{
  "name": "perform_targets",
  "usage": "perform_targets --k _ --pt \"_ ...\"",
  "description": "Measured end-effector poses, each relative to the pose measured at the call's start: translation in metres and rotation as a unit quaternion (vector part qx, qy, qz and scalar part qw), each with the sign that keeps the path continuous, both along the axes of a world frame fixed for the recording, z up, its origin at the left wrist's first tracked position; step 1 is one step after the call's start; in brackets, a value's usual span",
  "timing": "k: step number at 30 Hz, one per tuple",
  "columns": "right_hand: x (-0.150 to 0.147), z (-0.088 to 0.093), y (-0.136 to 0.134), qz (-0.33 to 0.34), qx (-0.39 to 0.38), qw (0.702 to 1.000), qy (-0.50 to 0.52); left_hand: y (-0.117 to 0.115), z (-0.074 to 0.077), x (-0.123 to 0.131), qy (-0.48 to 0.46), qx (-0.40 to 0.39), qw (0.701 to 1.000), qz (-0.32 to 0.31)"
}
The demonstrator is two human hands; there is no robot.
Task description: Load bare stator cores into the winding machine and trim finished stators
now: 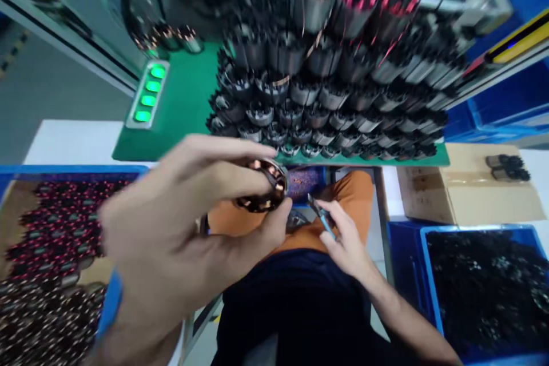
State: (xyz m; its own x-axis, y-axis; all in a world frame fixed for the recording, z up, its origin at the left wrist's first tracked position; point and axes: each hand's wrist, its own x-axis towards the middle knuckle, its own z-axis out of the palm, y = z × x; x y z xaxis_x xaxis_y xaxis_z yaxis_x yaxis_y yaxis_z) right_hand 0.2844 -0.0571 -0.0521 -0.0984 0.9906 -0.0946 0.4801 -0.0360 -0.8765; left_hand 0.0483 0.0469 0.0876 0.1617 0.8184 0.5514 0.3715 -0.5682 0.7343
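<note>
My left hand [189,211] is raised close to the camera, fingers and thumb closed round a motor stator [259,202]. Copper winding ends show on the stator's dark ring, and part of it is hidden behind the fingers. Over my lap, my right hand [348,243] grips small wire cutters [318,209] with a blue handle. Their jaws point up and left toward the stator, apart from it. Whether the jaws are parted is too blurred to tell.
Rows of stators [317,91] fill the green worktop [189,80] ahead. A strip of green lights [148,100] lies on its left. Bins flank me: copper and pink-wound stators in the left bin [107,168], black parts [489,286] at right. Two stators top a cardboard box [484,200].
</note>
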Motion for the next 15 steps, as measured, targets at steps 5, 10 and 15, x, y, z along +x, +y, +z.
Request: perform_targets --k 5,10,15 --pt "-0.011 0.026 0.003 0.049 0.053 0.995 0.068 -0.028 -0.076 -0.012 0.052 -0.021 0.998 0.017" --pt "-0.029 0.029 0.009 0.091 0.039 0.989 0.111 -0.039 -0.097 -0.022 0.029 -0.038 0.999 0.025" --pt "-0.037 0.029 0.014 0.094 0.04 0.989 0.103 -0.044 -0.094 -0.03 0.042 -0.035 0.998 0.025"
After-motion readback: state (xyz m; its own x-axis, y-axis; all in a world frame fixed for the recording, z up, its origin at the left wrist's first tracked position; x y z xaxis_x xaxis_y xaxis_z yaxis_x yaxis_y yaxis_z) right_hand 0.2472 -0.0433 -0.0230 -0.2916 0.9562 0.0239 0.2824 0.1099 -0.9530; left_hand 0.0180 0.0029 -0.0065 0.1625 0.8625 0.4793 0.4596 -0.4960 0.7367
